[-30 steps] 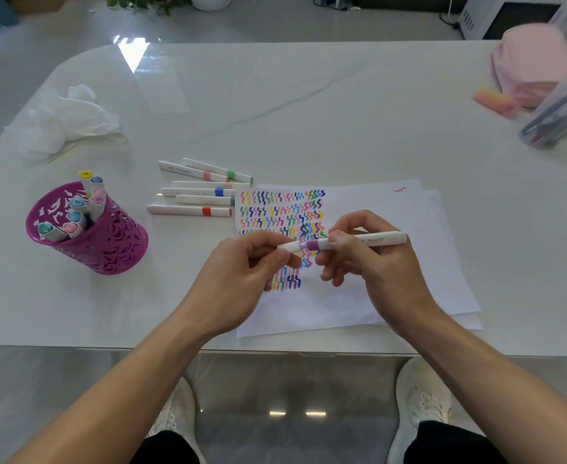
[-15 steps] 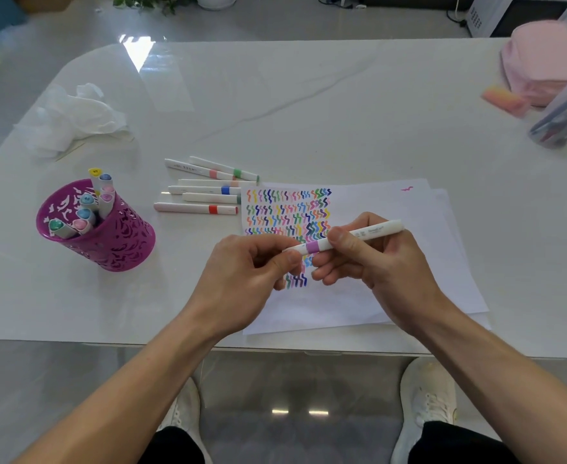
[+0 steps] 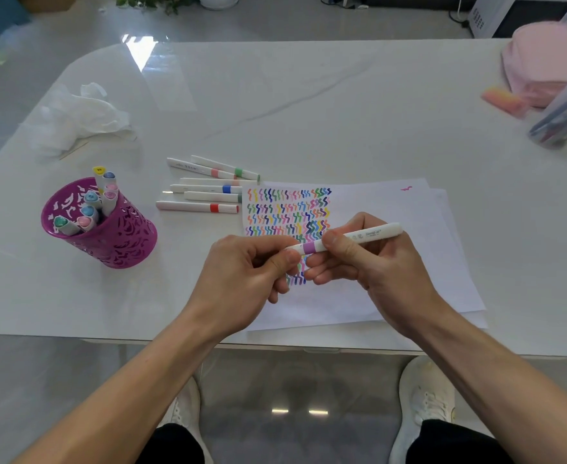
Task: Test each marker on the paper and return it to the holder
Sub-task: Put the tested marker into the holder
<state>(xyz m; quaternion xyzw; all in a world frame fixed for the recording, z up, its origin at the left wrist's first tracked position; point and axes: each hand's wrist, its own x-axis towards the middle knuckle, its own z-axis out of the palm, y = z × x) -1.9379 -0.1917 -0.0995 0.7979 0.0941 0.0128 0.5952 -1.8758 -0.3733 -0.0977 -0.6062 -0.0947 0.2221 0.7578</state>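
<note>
A white marker with a purple band (image 3: 359,236) lies across both hands above the paper (image 3: 392,269). My right hand (image 3: 372,269) grips its barrel. My left hand (image 3: 248,276) pinches the cap end by the purple band. Rows of coloured zigzag strokes (image 3: 287,212) cover the paper's upper left. To the left stands the purple perforated holder (image 3: 114,239) with several markers in it. Several loose white markers (image 3: 208,189) lie on the table between the holder and the paper.
A crumpled white tissue (image 3: 81,118) lies at the far left. A pink cloth item (image 3: 543,61), a pink eraser-like block (image 3: 503,100) and a clear container (image 3: 566,112) sit at the far right. The table's near edge (image 3: 108,339) runs just under my forearms.
Both hands keep hold of the purple-banded marker in nearly the same place. The marker's far end has tilted slightly upward. The view has shifted a little.
</note>
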